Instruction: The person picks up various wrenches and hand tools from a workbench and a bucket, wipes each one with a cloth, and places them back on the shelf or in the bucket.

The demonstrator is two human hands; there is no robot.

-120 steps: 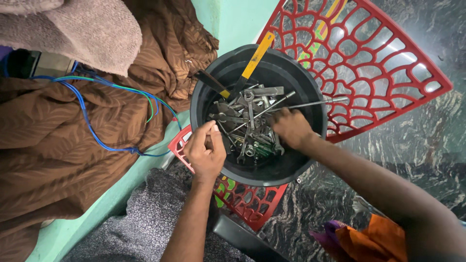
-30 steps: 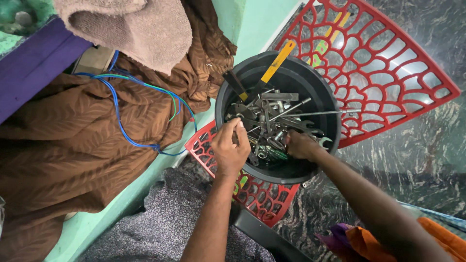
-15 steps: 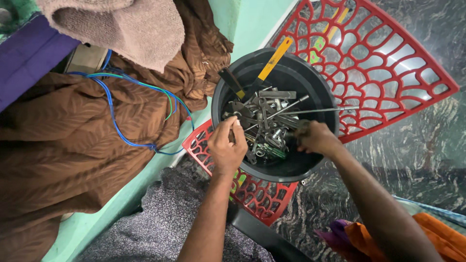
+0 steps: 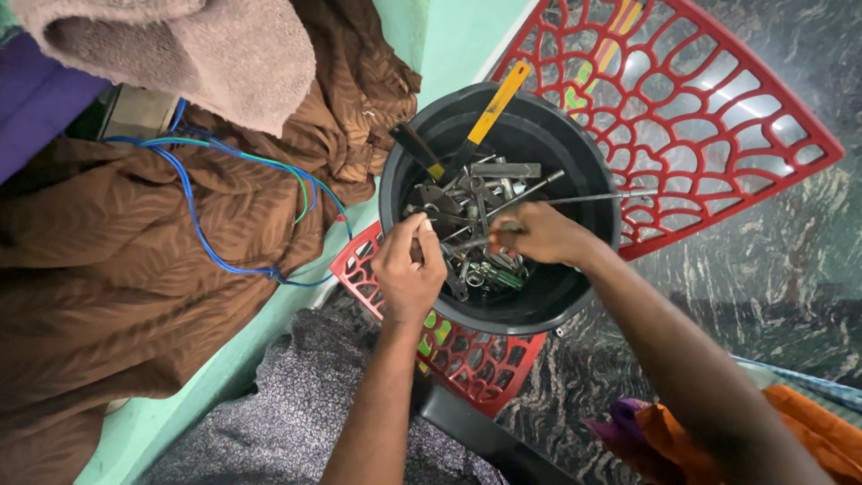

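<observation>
A black plastic bucket (image 4: 588, 157) holds a heap of metal spanners (image 4: 489, 184), rods and other hand tools. My right hand (image 4: 543, 235) is down inside the bucket, closed on a grey metal spanner (image 4: 469, 242) whose shaft sticks out to the left. At the bucket's left rim, my left hand (image 4: 406, 269) has thumb and fingers pinched on something small and dark that I cannot make out. A yellow-handled tool (image 4: 496, 92) leans against the far rim.
A red plastic lattice panel (image 4: 718, 108) lies behind the bucket, and another red lattice piece (image 4: 476, 359) sits under it. Brown cloth (image 4: 135, 269) with blue and green wires (image 4: 193, 207) fills the left. Dark marble floor (image 4: 772, 269) lies to the right, with orange cloth (image 4: 808, 422) at bottom right.
My right hand has moved from the bucket's near right side toward its middle and lifted a spanner out of the heap. My left hand has stayed pinched at the rim.
</observation>
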